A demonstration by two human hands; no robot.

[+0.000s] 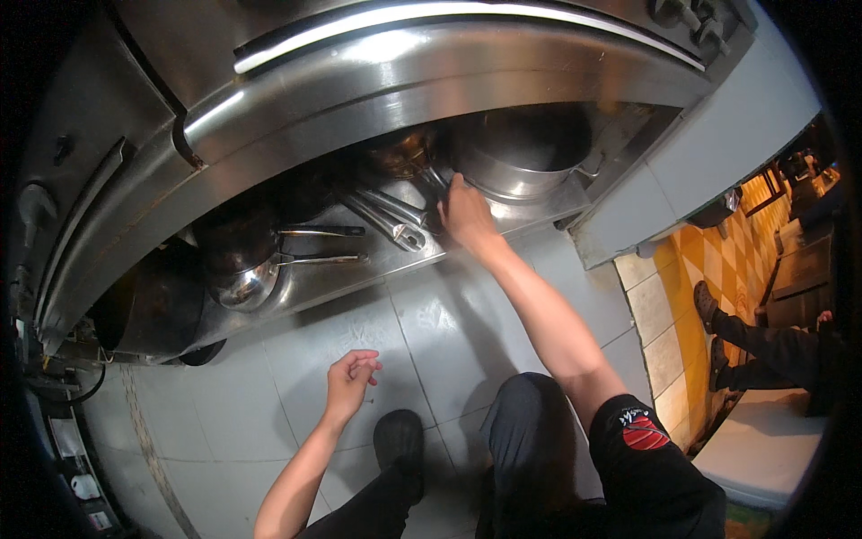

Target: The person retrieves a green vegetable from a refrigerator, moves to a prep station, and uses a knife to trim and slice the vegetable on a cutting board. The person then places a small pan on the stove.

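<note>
My right hand [466, 212] reaches to the low steel shelf, its fingers at a metal pan handle [436, 178]; whether they close on it is hard to tell. Just right of the hand sits a large round metal pot [525, 178] with a side handle. To its left, several long metal pan handles [387, 219] stick out over the shelf edge. Farther left, a small shiny steel pan [246, 286] rests against darker pans, its handle pointing right. My left hand [351, 384] hangs over the floor with loosely curled fingers and holds nothing.
A stainless steel counter front [431, 67] curves above the shelf [316, 276]. Large dark pans [165, 303] fill the shelf's left end. A tiled wall end [680, 182] stands at the right. Beyond it a person's legs [761, 343] show near a white box lid [761, 445].
</note>
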